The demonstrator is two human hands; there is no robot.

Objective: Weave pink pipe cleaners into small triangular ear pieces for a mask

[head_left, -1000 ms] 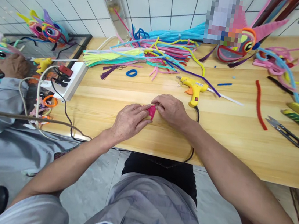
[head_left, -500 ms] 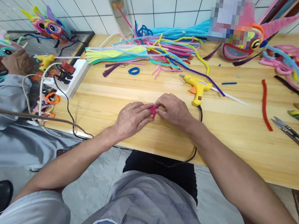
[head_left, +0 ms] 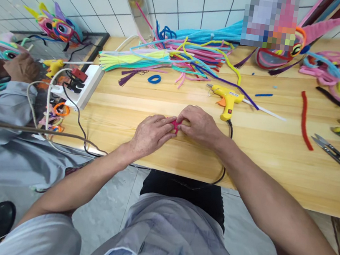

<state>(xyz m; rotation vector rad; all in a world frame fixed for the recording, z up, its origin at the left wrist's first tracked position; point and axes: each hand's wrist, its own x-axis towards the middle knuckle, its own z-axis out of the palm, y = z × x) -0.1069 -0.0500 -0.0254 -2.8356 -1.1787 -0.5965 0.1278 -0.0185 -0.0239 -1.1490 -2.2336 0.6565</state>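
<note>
Pink piece [head_left: 175, 124] now hidden; glue gun [head_left: 228, 100] beside.

A: Desk [head_left: 278, 168], far side?
B: Yellow glue gun [head_left: 227, 100], heap of pipe cleaners [head_left: 179, 59], blue ring [head_left: 154, 79].
A: Right edge?
B: Red strip [head_left: 305, 120], black snips [head_left: 335, 153]. Left edge: white power strip [head_left: 84, 87].

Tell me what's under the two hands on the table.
A small pink piece shows between the left hand and right hand, pinched by both. Its shape is covered by fingers; bare wooden table lies beneath.
</note>
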